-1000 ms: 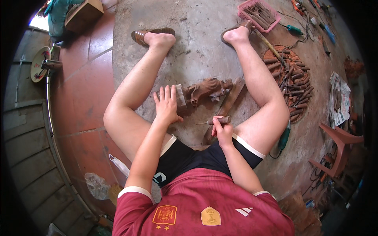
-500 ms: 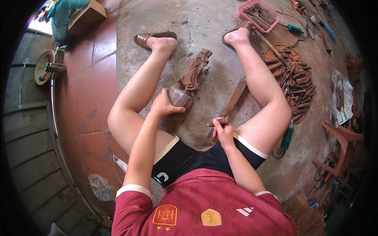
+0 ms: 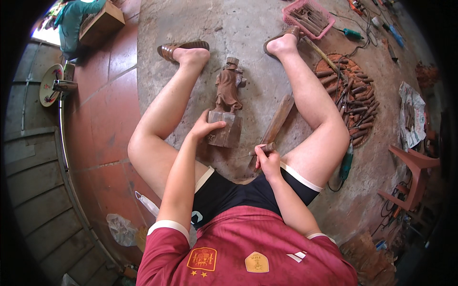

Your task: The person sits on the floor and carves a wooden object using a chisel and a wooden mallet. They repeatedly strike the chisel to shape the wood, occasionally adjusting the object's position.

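- Far off at nine o'clock from the carved figure [image 3: 227,90], which is the hub for every direction here, a pale plate [image 3: 44,91] sits by the wall. At ten, a person in teal [image 3: 70,35] is beside a wooden box [image 3: 102,25].
- Close by at seven o'clock, the left hand [image 3: 205,128] holds the figure's base block [image 3: 225,137]: the thumb lies across it, the fingers along its left side, partly hidden.
- The figure itself is on the concrete between the legs, head toward twelve, base toward six. Whether it lies flat or stands cannot be told.
- It looks like solid wood, so probably stiff and fairly heavy, the base most of all. The broad, squared block seems the surest hold, rough rather than slippery; the narrow neck and the projecting bits at two o'clock look likeliest to chip.
- At five o'clock, the right hand [image 3: 270,165] is curled around a tool with a round handle [image 3: 269,148]; its working end is too small to tell.
- At four, a long wooden bar [image 3: 279,117] lies apart from the figure.
- Past the right leg, a pink basket [image 3: 299,27] of sticks is between one and two o'clock, a pile of handled tools [image 3: 355,107] at three, and a reddish stool [image 3: 416,164] near four.
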